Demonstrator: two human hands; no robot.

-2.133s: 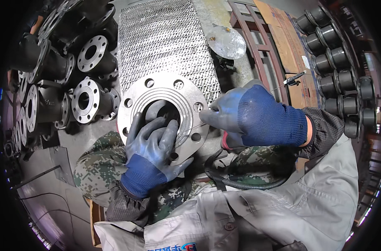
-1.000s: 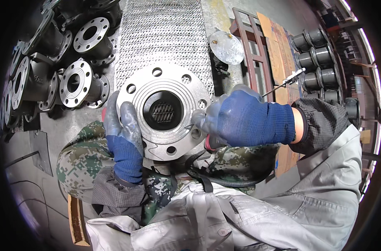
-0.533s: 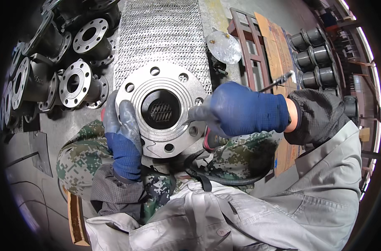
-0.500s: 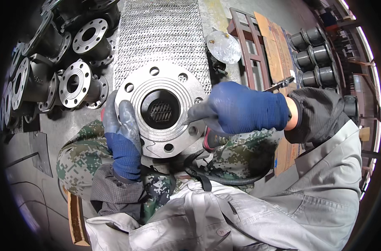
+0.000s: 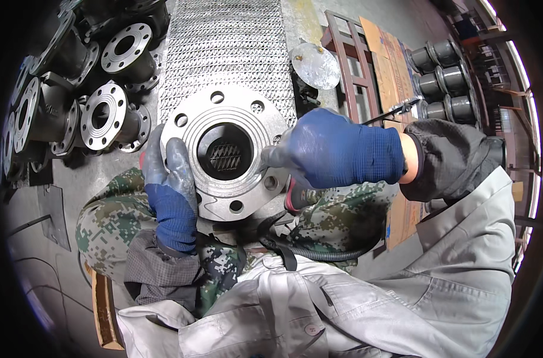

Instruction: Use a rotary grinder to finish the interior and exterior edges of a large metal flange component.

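Observation:
A flanged pipe fitting (image 5: 223, 200) stands in front of me, its round silvery flange face up. Bolt holes ring a dark bore, through which a patterned metal surface shows. My left hand (image 5: 171, 170), in a blue and grey glove, is closed over the flange's left edge. From the right, my gloved right hand (image 5: 319, 149) reaches onto the flange, fingers curled and one fingertip against the ringed face beside the bore. Whatever it may hold is hidden. The fitting's lower body is out of sight under the flange.
A ridged metal plate (image 5: 226, 53) extends ahead of me. Several flanged fittings (image 5: 104, 116) crowd the left, and more dark ones (image 5: 444, 82) are stacked at right. Near them lie a round metal disc (image 5: 316, 65), a reddish frame (image 5: 350, 62), cardboard (image 5: 396, 71) and a hose (image 5: 331, 256).
My right hand has shifted slightly, its fingertip moving up a little along the ringed face. My left hand keeps its hold. The whole view has drifted slightly.

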